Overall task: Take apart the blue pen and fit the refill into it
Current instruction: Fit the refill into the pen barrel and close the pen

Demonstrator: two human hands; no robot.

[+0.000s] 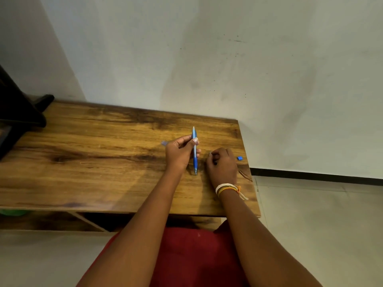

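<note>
Red cloth (192, 259) over the person's lap lay closest to the lens, with two bare forearms reaching forward from it over the near edge of a wooden table (93, 154). One blue pen (194, 151) was in view. It was held above the tabletop, towards the table's right end, with its long axis running almost straight away from the person: the metal tip pointed back toward the near edge, and the clip end pointed at the wall (207, 59). Left hand (179, 155) grasped the pen's barrel, its thumb and fingers curled round the upper half, while the darker blue grip section and tip stuck out below the fingers. Right hand (222, 165) rested on the table just beside the pen's tip, its fingers clenched inward; whether anything lay inside them could not be told. Several thread bracelets (227, 188), white, yellow and orange, circled the right wrist. One small blue piece (239, 158) lay on the wood near the right edge, just beyond the right hand and apart from it. One pale bluish bit (164, 143) showed behind the left hand, too blurred to identify. Dark furniture (18, 112) stood at the table's far left.
</note>
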